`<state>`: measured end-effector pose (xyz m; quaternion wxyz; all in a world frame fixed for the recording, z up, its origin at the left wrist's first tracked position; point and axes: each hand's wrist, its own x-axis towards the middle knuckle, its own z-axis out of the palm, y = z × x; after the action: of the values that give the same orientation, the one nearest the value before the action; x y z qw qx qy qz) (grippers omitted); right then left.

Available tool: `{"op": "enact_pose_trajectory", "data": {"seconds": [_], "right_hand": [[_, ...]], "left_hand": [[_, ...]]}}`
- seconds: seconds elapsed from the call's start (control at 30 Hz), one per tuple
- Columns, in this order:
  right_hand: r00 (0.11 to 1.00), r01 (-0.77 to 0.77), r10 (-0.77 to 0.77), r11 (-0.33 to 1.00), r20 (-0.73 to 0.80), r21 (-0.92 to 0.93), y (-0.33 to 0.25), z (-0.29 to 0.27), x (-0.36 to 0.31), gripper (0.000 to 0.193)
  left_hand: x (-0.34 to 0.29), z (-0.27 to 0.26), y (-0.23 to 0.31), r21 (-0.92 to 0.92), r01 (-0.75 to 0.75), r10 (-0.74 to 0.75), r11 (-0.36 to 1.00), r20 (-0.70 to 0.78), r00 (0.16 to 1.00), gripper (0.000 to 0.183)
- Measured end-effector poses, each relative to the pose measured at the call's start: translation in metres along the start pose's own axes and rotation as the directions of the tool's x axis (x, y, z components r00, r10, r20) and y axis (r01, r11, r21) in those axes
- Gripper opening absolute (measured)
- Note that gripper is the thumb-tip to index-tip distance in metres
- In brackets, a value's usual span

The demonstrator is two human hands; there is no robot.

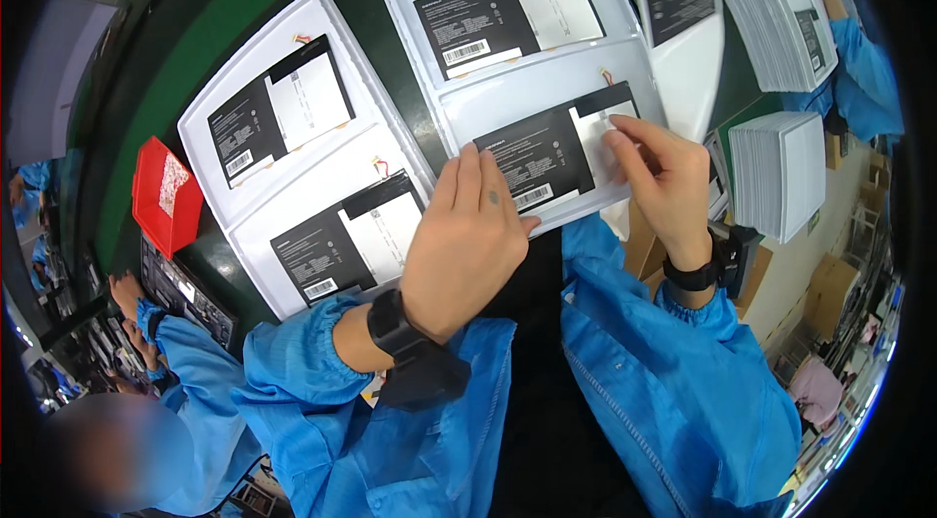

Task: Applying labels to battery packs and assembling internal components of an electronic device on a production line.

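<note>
A flat black-and-white battery pack lies in the near compartment of a white plastic tray. My left hand rests flat over its left end, fingers stretched and held together. Over the pack's white part, my right hand is closed in a pinch, thumb against forefinger; what sits between the fingertips is too small to make out. A second battery pack lies in the tray's far compartment, its thin coloured wires at the top edge. Both of my wrists wear black bands.
To the left, another white tray holds two similar packs, beside a red bin of small pale pieces. Stacked white trays and a shorter stack stand at right. Co-workers in blue sleeves are at both sides.
</note>
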<state>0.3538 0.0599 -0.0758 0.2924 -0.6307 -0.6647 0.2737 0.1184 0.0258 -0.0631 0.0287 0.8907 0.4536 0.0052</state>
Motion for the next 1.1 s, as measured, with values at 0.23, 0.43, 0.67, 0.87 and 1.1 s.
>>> {"op": "enact_pose_trajectory", "data": {"seconds": [0.23, 0.43, 0.67, 0.87, 1.1], "right_hand": [[0.962, 0.082, -0.145, 0.962, -0.231, -0.261, 0.036, -0.004, 0.024, 0.036], [0.960, 0.016, -0.056, 0.989, -0.276, -0.146, 0.064, -0.008, 0.041, 0.022], [0.968, 0.069, -0.097, 0.989, -0.230, -0.128, 0.053, -0.012, 0.054, 0.015], [0.937, 0.083, -0.094, 0.995, -0.335, -0.049, 0.012, -0.045, 0.030, 0.017], [0.954, 0.102, -0.034, 0.970, -0.296, 0.219, -0.003, -0.032, 0.040, 0.018]], "left_hand": [[0.018, 0.034, 0.025, -0.353, -0.011, 0.000, 0.935, -0.030, 1.000, 0.108], [0.017, 0.026, 0.017, -0.612, -0.212, 0.157, 0.762, -0.142, 0.977, 0.067], [0.019, 0.027, -0.060, -0.143, 0.397, -0.419, 0.907, -0.210, 0.883, 0.037], [0.018, 0.019, -0.059, -0.357, 0.360, -0.468, 0.862, -0.287, 0.836, 0.024], [-0.006, -0.017, -0.062, -0.580, 0.364, -0.617, 0.729, -0.326, 0.716, 0.014]]}}
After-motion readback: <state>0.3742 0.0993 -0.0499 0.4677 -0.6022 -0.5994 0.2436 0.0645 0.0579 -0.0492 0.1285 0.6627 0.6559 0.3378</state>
